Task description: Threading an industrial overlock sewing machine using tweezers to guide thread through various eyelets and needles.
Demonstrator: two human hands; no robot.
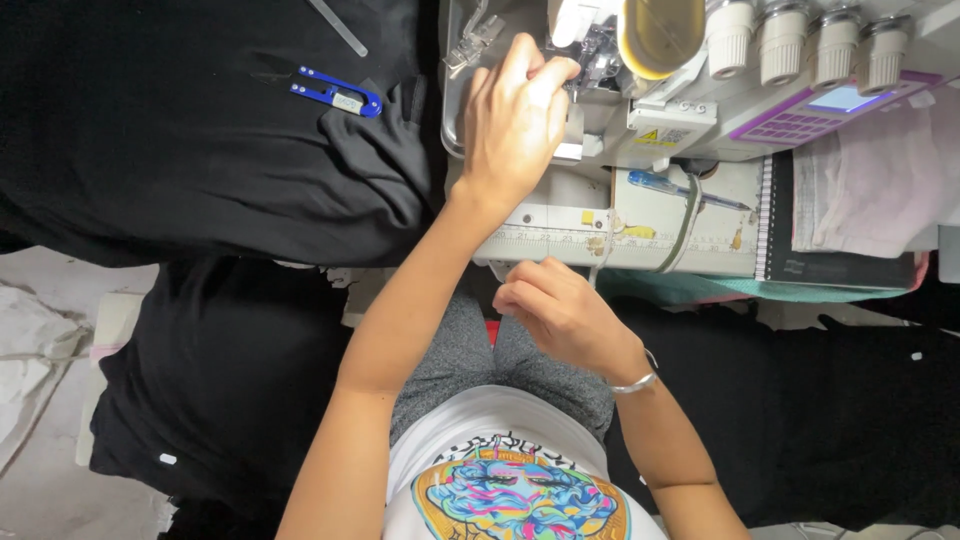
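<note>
— What's on the counter?
— Black cloth [200, 150] covers its left side, the sewing machine [680, 130] fills the right; blue snips [336, 93] lie on the cloth.
— The hands?
— Left hand [512, 125] at the needle area, fingers pinched, seemingly on thread. Right hand [555, 310] at the front edge, fingers curled; I cannot tell what they hold.

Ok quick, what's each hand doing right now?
Left hand: fingers pinched at the sewing machine's needle area; what they hold cannot be told.
Right hand: loosely curled, apparently empty.
</note>
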